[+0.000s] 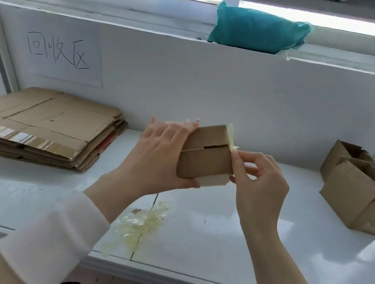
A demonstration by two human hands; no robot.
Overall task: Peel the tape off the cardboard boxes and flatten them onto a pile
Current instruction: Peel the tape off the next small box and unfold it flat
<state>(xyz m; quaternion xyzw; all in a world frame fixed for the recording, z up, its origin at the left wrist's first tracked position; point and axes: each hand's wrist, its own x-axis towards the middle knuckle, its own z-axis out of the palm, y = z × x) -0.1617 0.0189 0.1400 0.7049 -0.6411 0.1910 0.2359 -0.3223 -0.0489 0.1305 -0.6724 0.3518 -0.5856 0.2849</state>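
pile (pixel 34 125): cut by left edge | small box (pixel 206 155): left face behind left hand (pixel 156 158) (mostly)

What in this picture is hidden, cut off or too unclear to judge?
Head view:
- Left face of box: behind left hand.
- Lower end of tape: covered by right hand.
- Sheet count of pile: too small; left edge cuts it.
- Most of rear box: behind front box.

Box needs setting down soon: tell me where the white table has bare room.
Widest bare patch: the white table between the crumpled yellowish tape wad and the two open brown cardboard boxes on the right. A narrower strip lies in front of the flattened brown cardboard pile. Crowded: far left and far right.
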